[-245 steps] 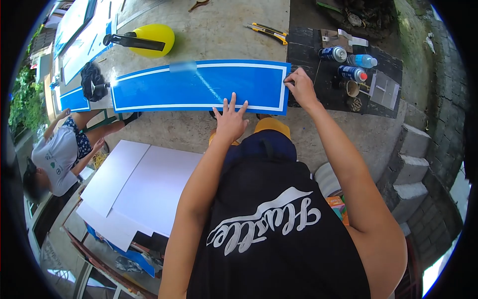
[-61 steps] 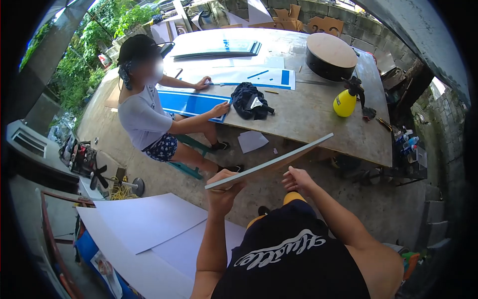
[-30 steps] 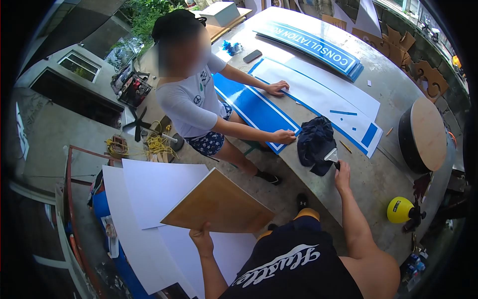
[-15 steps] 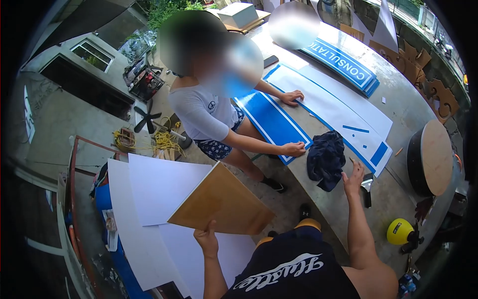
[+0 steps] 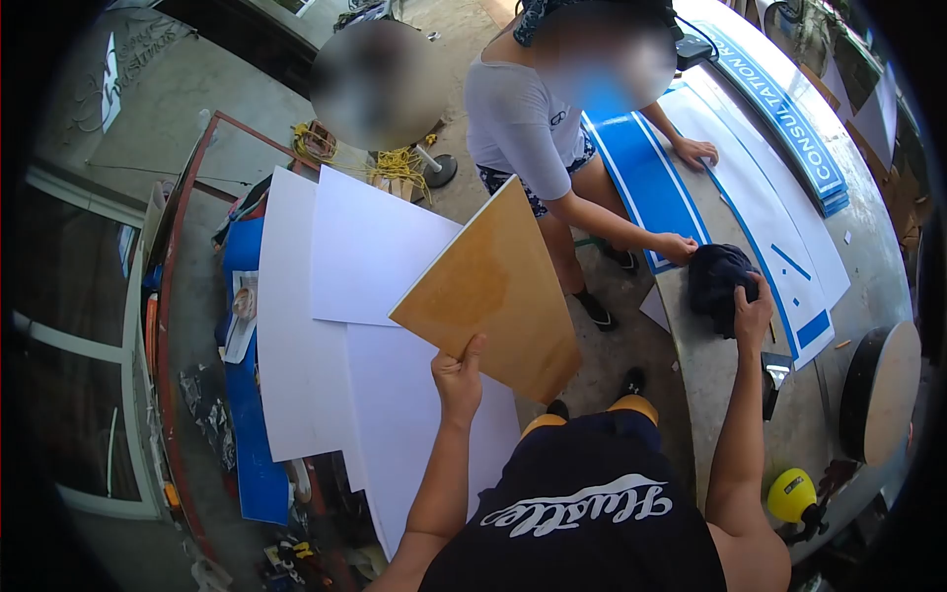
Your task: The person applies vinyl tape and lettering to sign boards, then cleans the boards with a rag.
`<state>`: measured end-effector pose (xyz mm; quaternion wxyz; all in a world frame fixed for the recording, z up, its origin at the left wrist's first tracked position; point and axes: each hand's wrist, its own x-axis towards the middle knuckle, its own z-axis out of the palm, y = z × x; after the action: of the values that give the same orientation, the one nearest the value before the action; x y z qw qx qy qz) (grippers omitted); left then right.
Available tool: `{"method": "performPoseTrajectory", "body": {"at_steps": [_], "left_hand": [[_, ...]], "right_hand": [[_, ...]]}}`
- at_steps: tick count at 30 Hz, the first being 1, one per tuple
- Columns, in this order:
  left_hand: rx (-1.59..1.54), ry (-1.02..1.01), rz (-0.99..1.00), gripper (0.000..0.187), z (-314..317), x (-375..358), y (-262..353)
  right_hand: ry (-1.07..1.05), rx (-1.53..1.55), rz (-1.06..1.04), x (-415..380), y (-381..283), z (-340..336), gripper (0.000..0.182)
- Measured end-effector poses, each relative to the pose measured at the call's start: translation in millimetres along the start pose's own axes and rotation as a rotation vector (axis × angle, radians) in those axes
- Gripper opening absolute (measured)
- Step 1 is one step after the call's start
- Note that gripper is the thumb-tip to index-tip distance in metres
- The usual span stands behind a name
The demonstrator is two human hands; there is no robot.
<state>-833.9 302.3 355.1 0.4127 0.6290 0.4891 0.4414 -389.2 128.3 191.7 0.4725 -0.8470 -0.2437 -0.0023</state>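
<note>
My left hand (image 5: pixel 459 380) grips the lower edge of a brown board (image 5: pixel 493 296), the thumb lying on its near face. The board is tilted, above white sheets. On the table, my right hand (image 5: pixel 753 311) has its fingers closed on a crumpled dark cloth (image 5: pixel 718 286); some fingertips are hidden in its folds. A scraper with a wide blade (image 5: pixel 776 373) lies just below that hand. A co-worker's hand (image 5: pixel 676 249) is close to the cloth, at the end of a blue panel with white stripes (image 5: pixel 646 183).
Large white sheets (image 5: pixel 385 266) lie to my left over a red-framed stand (image 5: pixel 187 355). Blue-edged white sheets (image 5: pixel 769 227) and a stack of blue signs (image 5: pixel 789 128) cover the table's far side. A round block (image 5: pixel 881 393) and a yellow spray bottle (image 5: pixel 792 495) stand at right.
My right hand has gone from beside the cloth to gripping it. The view has turned left. My left hand still holds the board.
</note>
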Motion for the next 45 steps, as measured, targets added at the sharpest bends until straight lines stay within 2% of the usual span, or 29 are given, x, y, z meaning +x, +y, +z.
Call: {"method": "performPoseTrajectory", "body": {"at_steps": [1, 6, 8, 10, 12, 13, 15, 16, 17, 19, 21, 22, 25, 28, 31, 32, 34, 35, 37, 39, 40, 43, 45], "left_hand": [[-0.018, 0.001, 0.008, 0.016, -6, 0, 0], [-0.074, -0.068, 0.026, 0.014, -37, 0, -2], [-0.084, -0.124, 0.054, 0.014, -46, 3, -1], [-0.061, -0.180, 0.111, 0.018, -58, 2, -2], [-0.240, -0.314, 0.242, 0.021, -72, -4, 1], [-0.214, -0.351, 0.249, 0.032, -75, -9, -15], [-0.162, -0.425, 0.266, 0.061, -83, -19, -47], [-0.171, -0.452, 0.190, 0.069, -98, -19, -15], [-0.176, -0.472, 0.116, 0.078, -112, -17, 4], [-0.081, -0.425, 0.444, 0.057, -130, -14, 1], [-0.110, -0.395, 0.596, 0.043, -135, -10, -15], [-0.327, -0.308, 0.401, 0.029, -126, -16, -17], [-0.115, -0.333, 0.458, 0.033, -139, -19, -16], [-0.150, -0.248, 0.614, 0.019, -139, -32, 9], [-0.092, -0.185, 0.656, 0.016, -137, -37, 2], [-0.072, -0.214, 0.601, 0.016, -140, -40, 5], [-0.041, -0.279, 0.499, 0.016, -150, -43, 18], [-0.047, -0.271, 0.566, 0.018, -151, -38, 21], [-0.062, -0.260, 0.690, 0.022, -154, -33, 25], [-0.207, -0.145, 0.581, 0.031, -151, -35, 42], [-0.161, -0.188, 0.606, 0.047, -161, -34, 44], [-0.252, -0.022, 0.685, 0.044, -153, -39, 53], [-0.139, -0.123, 0.716, 0.056, -166, -37, 41]], "right_hand": [[-0.053, 0.158, 0.033, -15, -38, -17, 0.029], [0.140, 0.503, -0.218, -101, -205, -71, 0.016], [0.132, 0.591, -0.295, -132, -258, -75, 0.015], [0.071, 0.636, -0.505, -171, -319, -64, 0.027], [-0.061, 0.574, -0.800, -207, -368, -39, 0.056], [-0.102, 0.480, -0.843, -227, -392, -22, 0.067], [-0.012, 0.428, -0.826, -254, -432, 13, 0.072], [-0.018, 0.463, -0.793, -260, -443, 18, 0.072], [-0.027, 0.504, -0.766, -262, -453, 22, 0.073], [0.001, 0.599, -0.745, -258, -469, 31, 0.067], [0.082, 0.698, -0.650, -248, -483, 36, 0.058], [0.119, 0.688, -0.640, -242, -488, 37, 0.056], [0.197, 0.732, -0.539, -235, -491, 43, 0.047], [0.246, 0.935, -0.331, -232, -480, 56, 0.036], [0.319, 0.929, -0.223, -211, -444, 67, 0.032], [0.302, 0.811, -0.201, -207, -426, 75, 0.037], [0.159, 0.980, -0.183, -239, -449, 49, 0.047], [0.093, 1.059, -0.182, -257, -463, 35, 0.053], [0.161, 0.802, -0.467, -276, -474, 22, 0.070], [0.160, 0.746, -0.618, -286, -485, 12, 0.078], [0.126, 0.741, -0.698, -290, -487, 11, 0.078], [0.099, 0.758, -0.870, -294, -493, 6, 0.074], [0.118, 0.777, -0.927, -287, -496, 5, 0.073]]}}
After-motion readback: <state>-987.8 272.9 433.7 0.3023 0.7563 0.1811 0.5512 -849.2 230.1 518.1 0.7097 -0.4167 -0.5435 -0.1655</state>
